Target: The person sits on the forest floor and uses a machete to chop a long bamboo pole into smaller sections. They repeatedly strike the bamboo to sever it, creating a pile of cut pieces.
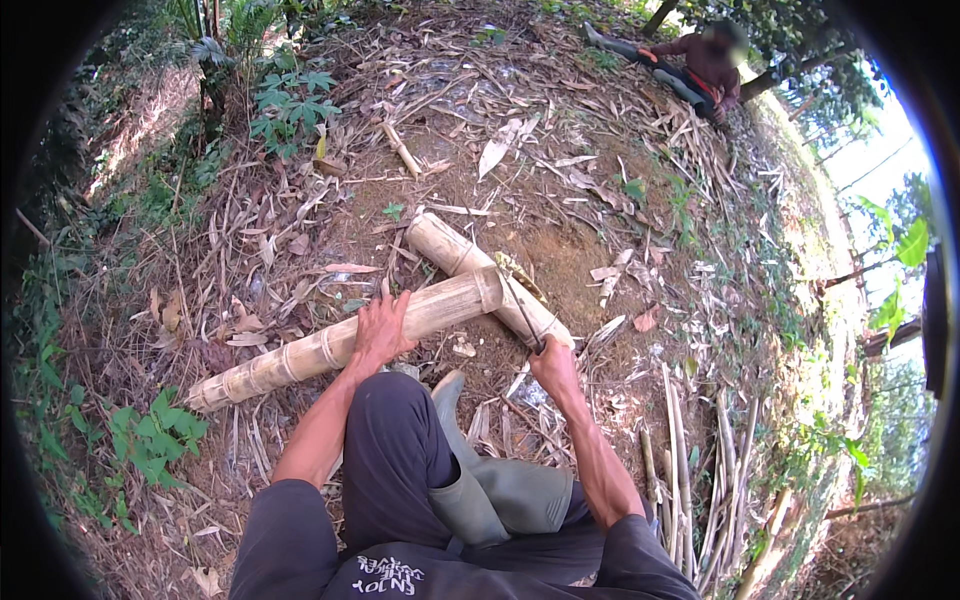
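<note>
the ground [560, 250] is a sloping patch of bare brown earth strewn with dry leaves and bamboo husks, with green plants [290, 100] at the upper left and a bundle of thin split canes [690, 470] lying at the lower right. far up the slope another person [700, 65] sits or crouches, well apart from the work.

the long bamboo pole [330, 345] lies nearly level across the middle, its right end resting on top of a shorter bamboo section [460, 255] that runs crosswise under it. it looks stiff, hollow and fairly light for its bulk, with a smooth, dry skin that could slip or roll; the ringed nodes look like the surest places to grip, and pressing down near mid-length should keep it from turning.

a green rubber boot [480, 490] is tucked beneath the person's bent knee, just below the pole.

the left hand [380, 330] lies flat on the pole near its middle, fingers spread over the top and pressing down. the right hand [553, 365] is closed around the handle of a dark blade [522, 310], fingers wrapped tight, the blade reaching up to the pole's right end where the two pieces cross.
</note>
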{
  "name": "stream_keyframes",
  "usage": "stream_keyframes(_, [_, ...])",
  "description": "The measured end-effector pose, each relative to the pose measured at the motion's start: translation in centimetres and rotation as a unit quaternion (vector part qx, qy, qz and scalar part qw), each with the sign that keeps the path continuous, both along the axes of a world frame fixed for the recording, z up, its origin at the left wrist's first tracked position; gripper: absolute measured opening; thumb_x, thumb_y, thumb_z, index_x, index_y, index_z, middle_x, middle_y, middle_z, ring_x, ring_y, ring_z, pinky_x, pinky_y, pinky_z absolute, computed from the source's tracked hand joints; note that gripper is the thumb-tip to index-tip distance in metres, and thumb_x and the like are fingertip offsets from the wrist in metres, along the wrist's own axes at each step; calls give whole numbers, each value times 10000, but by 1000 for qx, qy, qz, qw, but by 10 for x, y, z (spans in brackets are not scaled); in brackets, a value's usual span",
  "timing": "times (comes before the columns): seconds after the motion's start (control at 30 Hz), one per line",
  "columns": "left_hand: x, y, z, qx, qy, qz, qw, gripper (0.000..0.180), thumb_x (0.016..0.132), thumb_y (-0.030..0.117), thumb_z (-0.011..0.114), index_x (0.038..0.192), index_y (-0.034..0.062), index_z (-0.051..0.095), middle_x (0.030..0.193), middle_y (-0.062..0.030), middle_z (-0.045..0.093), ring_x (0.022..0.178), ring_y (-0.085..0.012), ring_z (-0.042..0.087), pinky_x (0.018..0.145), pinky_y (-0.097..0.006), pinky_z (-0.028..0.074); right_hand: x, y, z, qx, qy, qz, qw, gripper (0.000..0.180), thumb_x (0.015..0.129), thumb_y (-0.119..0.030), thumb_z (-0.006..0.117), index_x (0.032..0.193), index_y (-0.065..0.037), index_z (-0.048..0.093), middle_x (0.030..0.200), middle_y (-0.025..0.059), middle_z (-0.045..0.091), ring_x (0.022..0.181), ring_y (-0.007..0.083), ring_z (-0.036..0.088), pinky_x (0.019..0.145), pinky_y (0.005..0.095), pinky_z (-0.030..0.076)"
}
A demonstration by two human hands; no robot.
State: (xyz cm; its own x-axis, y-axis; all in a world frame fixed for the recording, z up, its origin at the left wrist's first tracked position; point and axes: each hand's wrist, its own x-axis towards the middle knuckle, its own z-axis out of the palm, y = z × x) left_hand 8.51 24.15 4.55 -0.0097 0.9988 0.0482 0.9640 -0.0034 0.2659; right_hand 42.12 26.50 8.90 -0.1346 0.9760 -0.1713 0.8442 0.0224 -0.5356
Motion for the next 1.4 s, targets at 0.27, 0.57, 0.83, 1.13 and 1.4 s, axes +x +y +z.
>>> stream_keyframes(0.27, [-6, -8, -12, -14, -6, -3, 1000, 1035, 567, 354, 895, 1439, 105, 396, 1190, -156, 538, 1114, -341, 527, 946, -483, 393, -74, 4, 82, 272, 456, -24, 847, 98, 828, -6, 714, 842, -14, 617, 658, 36, 626, 584, 107, 586, 568, 277, 472])
stream_keyframes(0.57, [-9, -29, -13, 2, 17, 11, 1000, 1058, 550, 365, 898, 1445, 107, 395, 1182, -143, 540, 1106, -330, 531, 938, -478, 397, -25, -13, 22, -53, 36, -16, 998, 327, 749, -99, 657, 1022, 81, 641, 873, 332, 670, 834, 464, 682, 788, 490, 542])
stream_keyframes(0.83, [-7, -21, -19, 25, 27, 3, 999, 1039, 554, 373, 895, 1431, 105, 405, 1159, -140, 540, 1098, -329, 538, 929, -471, 400, -83, 1, 80, 277, 506, -24, 816, 100, 834, -8, 717, 895, -7, 638, 671, 40, 614, 587, 108, 561, 564, 264, 441])
stream_keyframes(1.13, [-6, -26, 17, 15, 20, 2, 1000, 1043, 585, 379, 884, 1447, 87, 375, 1189, -177, 535, 1119, -366, 531, 929, -500, 410, -6, -1, -2, -55, 60, -16, 997, 193, 804, -107, 627, 866, 72, 658, 699, 221, 664, 628, 323, 663, 583, 414, 517])
stream_keyframes(1.4, [-19, 8, 31, -146, -127, -57, 979, 1054, 578, 392, 867, 1440, 51, 367, 1215, -271, 566, 1135, -419, 566, 994, -532, 412, 12, -5, -31, -56, 114, -16, 992, 274, 829, -209, 724, 822, 47, 627, 578, 89, 592, 514, 176, 597, 508, 358, 467])
